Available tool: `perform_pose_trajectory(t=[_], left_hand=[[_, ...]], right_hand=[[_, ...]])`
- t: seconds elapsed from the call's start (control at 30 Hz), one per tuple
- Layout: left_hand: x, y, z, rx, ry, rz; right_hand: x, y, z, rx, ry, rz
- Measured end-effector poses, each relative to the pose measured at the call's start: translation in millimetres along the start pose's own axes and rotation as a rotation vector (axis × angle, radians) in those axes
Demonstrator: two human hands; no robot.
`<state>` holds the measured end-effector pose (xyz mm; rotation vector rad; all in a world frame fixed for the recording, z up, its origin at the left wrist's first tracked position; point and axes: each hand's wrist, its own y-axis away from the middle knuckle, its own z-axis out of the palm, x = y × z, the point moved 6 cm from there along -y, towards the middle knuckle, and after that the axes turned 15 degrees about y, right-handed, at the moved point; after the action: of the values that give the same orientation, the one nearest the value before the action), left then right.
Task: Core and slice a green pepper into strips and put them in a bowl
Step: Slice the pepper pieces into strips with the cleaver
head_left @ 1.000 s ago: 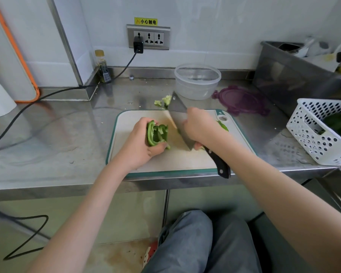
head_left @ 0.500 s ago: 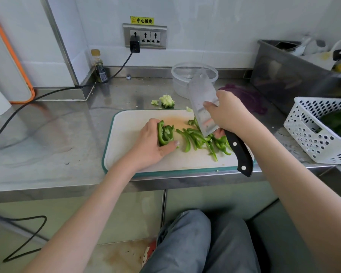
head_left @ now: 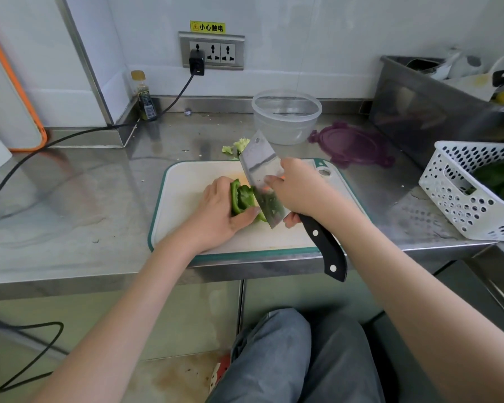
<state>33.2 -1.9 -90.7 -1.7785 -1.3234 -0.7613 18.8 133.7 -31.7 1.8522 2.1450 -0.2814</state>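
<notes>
Stainless-steel counter (head_left: pixel 70 199) under a white tiled wall with a socket strip (head_left: pixel 212 50): a person slices a green pepper on a white cutting board (head_left: pixel 186 193) with a teal rim. The left hand (head_left: pixel 217 213) curls over the remaining piece of green pepper (head_left: pixel 240 197), fingers and thumb clamped on it to pin it to the board. The right hand (head_left: pixel 300 190) is wrapped tight around the cleaver (head_left: pixel 259 173) where the blade meets the black handle, forefinger lying along the blade's flat side. The blade stands just beside the pepper's cut face, its edge down near the board. Strips already cut probably lie behind the blade and right hand, though they are hidden from this angle. A clear plastic bowl (head_left: pixel 285 117), which looks empty, waits behind the board next to a purple lid (head_left: pixel 349 144); the pepper core (head_left: pixel 239 145) lies on the counter at the board's far edge. A white perforated basket (head_left: pixel 472 196) at right holds more greens.

Slicing appears well under way, with nothing yet in the bowl. Doing this step well means keeping the left fingertips tucked back behind the knuckles, letting the blade's flat ride against them, and stepping the hand back evenly so strips come out uniform.
</notes>
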Motion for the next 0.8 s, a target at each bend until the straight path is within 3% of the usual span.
perform_pose_trajectory(t=[0.17, 0.23, 0.33, 0.47, 0.63, 0.8], left_hand=[[-3, -1, 1, 0.011, -0.096, 0.005], [-4, -1, -1, 0.041, -0.094, 0.012], [-5, -2, -14, 0.196, -0.019, 0.035], [-9, 0, -26, 0.303, 0.18, -0.007], [-10, 2, -38, 0.455, 0.334, -0.012], [-3, 7, -42, 0.521, 0.391, -0.006]], right_hand=[[6, -3, -5, -0.032, 0.003, 0.058], [15, -3, -17, 0.039, 0.037, 0.079], [31, -5, -29, 0.147, 0.039, 0.072], [38, -7, -32, 0.153, -0.039, 0.069], [20, 10, -4, -0.084, -0.218, 0.035], [25, 15, 13, -0.149, -0.161, 0.031]])
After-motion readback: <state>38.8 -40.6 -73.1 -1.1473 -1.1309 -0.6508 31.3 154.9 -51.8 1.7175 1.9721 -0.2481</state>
